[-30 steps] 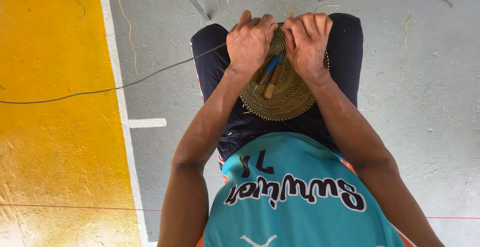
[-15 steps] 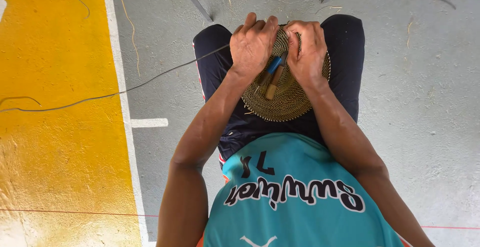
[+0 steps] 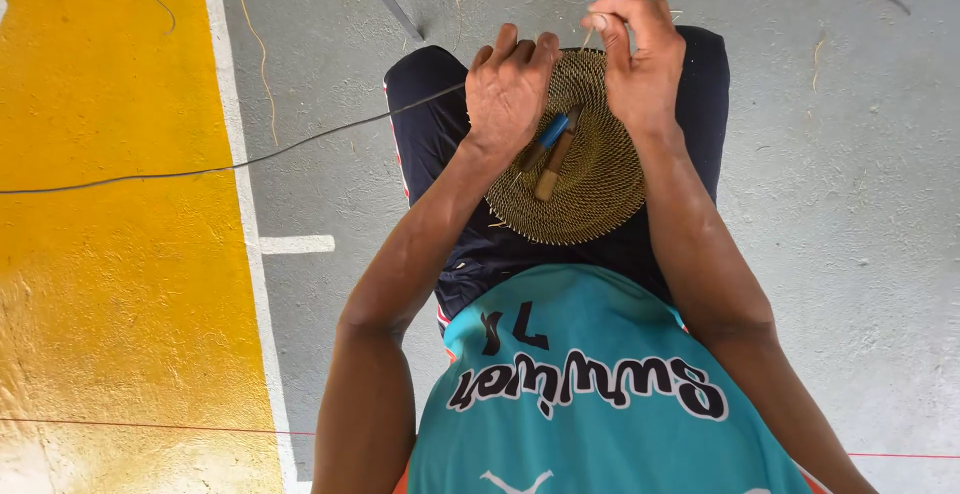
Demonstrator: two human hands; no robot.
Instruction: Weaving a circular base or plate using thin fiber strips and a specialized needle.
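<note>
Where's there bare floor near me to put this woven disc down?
Grey floor right of your right hand lies bare but for straw bits. The yellow floor beyond the white line is open below the dark cord. Your lap is crowded: left hand, woven disc, tools.

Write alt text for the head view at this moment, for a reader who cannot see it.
A seated person holds a round woven disc on their lap, left hand gripping its far rim, right hand pinching a thin strand at the edge. Two small tools lie on the disc; grey concrete floor beneath.
</note>
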